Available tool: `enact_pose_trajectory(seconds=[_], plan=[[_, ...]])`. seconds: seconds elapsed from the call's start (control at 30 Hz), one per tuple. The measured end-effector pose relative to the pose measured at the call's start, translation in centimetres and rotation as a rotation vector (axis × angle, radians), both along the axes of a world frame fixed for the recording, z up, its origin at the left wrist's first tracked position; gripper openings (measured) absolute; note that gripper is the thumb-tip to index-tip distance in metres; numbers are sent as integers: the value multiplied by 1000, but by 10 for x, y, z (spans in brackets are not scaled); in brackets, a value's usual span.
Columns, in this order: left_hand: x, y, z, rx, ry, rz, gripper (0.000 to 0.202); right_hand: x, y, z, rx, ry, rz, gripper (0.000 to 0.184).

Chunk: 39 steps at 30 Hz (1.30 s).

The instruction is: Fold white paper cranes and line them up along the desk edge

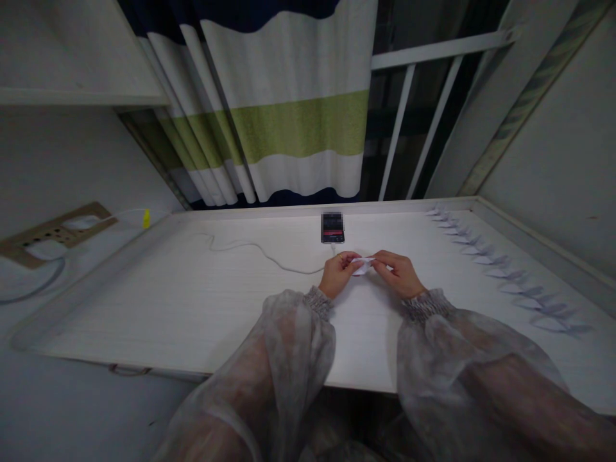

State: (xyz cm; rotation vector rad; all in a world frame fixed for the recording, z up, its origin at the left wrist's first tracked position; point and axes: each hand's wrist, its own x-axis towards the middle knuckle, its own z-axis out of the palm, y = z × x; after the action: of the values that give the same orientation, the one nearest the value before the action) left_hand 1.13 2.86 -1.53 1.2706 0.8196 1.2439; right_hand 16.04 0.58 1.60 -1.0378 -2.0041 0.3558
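Observation:
Between my two hands is a small piece of folded white paper (362,267), held just above the white desk. My left hand (338,273) pinches its left side between thumb and fingers. On the opposite side, my right hand (397,273) grips the paper's right edge with thumb and fingertips. The fingers cover part of the paper, so its full shape is hidden. Right behind my left hand, a phone (333,228) lies on the desk with its screen lit.
A row of several folded white paper pieces (500,273) runs along the right of the desk (158,295). A white cable (260,247) trails leftward from the phone. Power sockets (60,234) hold plugs on the left wall. Behind hang a striped curtain (298,128) and window bars (409,115).

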Motion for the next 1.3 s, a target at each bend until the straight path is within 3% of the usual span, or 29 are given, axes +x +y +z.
enact_pose_trajectory(seconds=[0.27, 0.5, 0.77, 0.93, 1.3], plan=[[-1, 1, -2, 33, 25, 25, 32, -2, 0, 0, 65, 9, -75, 26], [-4, 3, -5, 201, 279, 150, 16, -2, 3, -4, 31, -89, -175, 31], [-8, 2, 2, 297, 459, 90, 10, -3, 3, -3, -15, -85, -173, 33], [-9, 2, 2, 268, 458, 81, 12, -2, 4, -3, -79, -29, -114, 27], [-8, 3, 0, 359, 434, -4, 18, -2, 4, -5, -107, 4, -142, 31]])
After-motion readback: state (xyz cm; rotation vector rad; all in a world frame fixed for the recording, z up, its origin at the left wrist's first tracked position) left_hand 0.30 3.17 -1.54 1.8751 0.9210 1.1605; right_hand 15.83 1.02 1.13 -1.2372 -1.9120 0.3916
